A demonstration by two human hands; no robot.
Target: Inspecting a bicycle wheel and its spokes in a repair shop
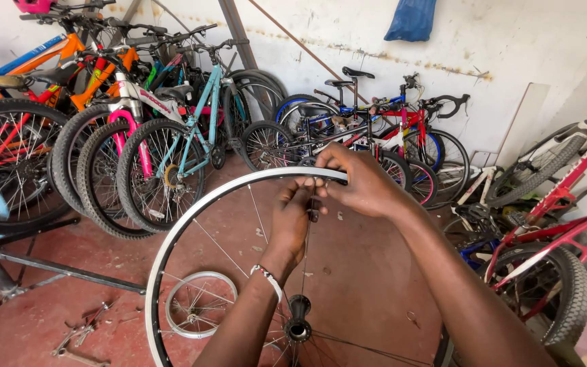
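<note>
A bare bicycle wheel rim (pixel 191 217), silver with thin spokes and a black hub (pixel 298 319), stands upright in front of me. My right hand (pixel 361 182) pinches the top of the rim from outside. Just under the rim, my left hand (pixel 292 216) is closed on a spoke, holding what looks like a small tool at the nipple; I cannot tell exactly what it is. A white bracelet sits on my left wrist.
A smaller silver wheel (pixel 200 304) lies on the red floor with wrenches (pixel 79 336) beside it. Several bicycles (pixel 171 122) lean along the white wall. A red bicycle (pixel 565 224) stands close at right. A blue bag (pixel 411 19) hangs on the wall.
</note>
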